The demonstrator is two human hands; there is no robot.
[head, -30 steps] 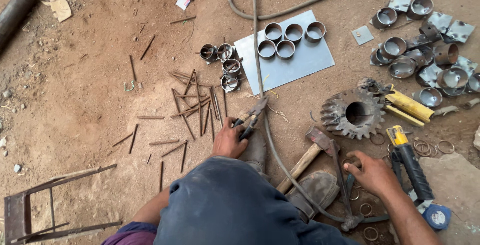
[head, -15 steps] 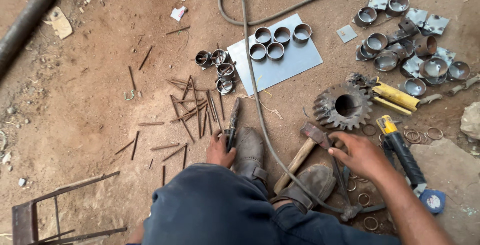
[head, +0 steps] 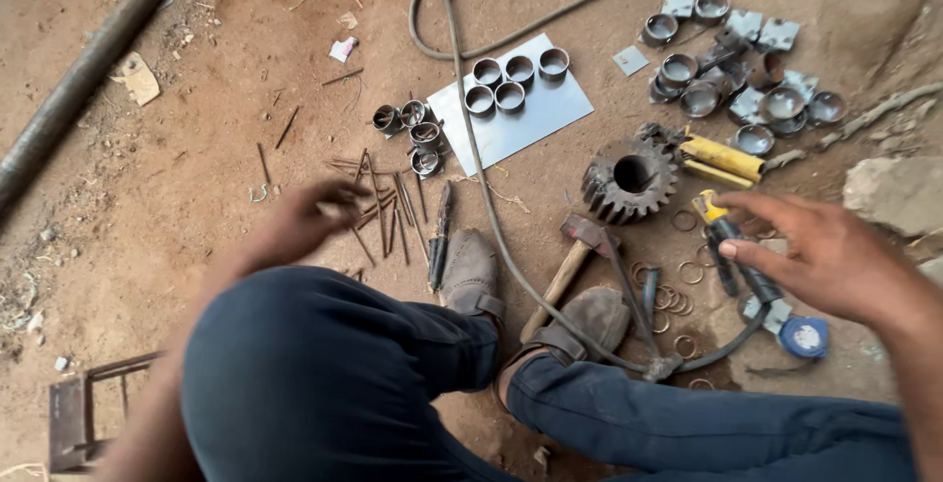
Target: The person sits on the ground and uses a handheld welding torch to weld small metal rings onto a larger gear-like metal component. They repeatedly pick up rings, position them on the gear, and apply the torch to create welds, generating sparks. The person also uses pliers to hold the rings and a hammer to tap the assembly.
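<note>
— What lies under the left hand point(head: 305, 222)?
— Thin rusty rods point(head: 388, 207) on the dirt, long axes mostly pointing away from the person. Blurred fingers, empty.
— The right hand point(head: 830, 261)?
— Open, spread above the yellow-handled tool point(head: 732, 241).

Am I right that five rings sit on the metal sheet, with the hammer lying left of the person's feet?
Not quite. The head view shows five rings on the sheet, but the hammer lies between the two feet, not left of them.
</note>
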